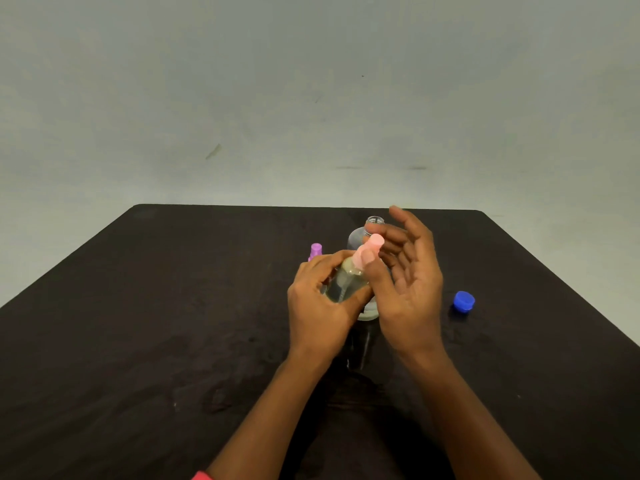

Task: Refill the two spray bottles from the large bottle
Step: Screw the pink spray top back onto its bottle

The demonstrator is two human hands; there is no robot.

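Your L hand (318, 306) grips the pink-top spray bottle (346, 282), tilted, just above the black table (173, 306); your R hand (408, 289) is spread loose, thumb against the bottle's pink top. Blue cap (463, 301) lies apart to the R. Behind the hands: purple-top spray bottle (316, 250), partly hidden, and the uncapped large bottle (358, 237), upright.

Table (173, 306): large bottle (356, 238), purple spray bottle (316, 251), blue cap (464, 301).
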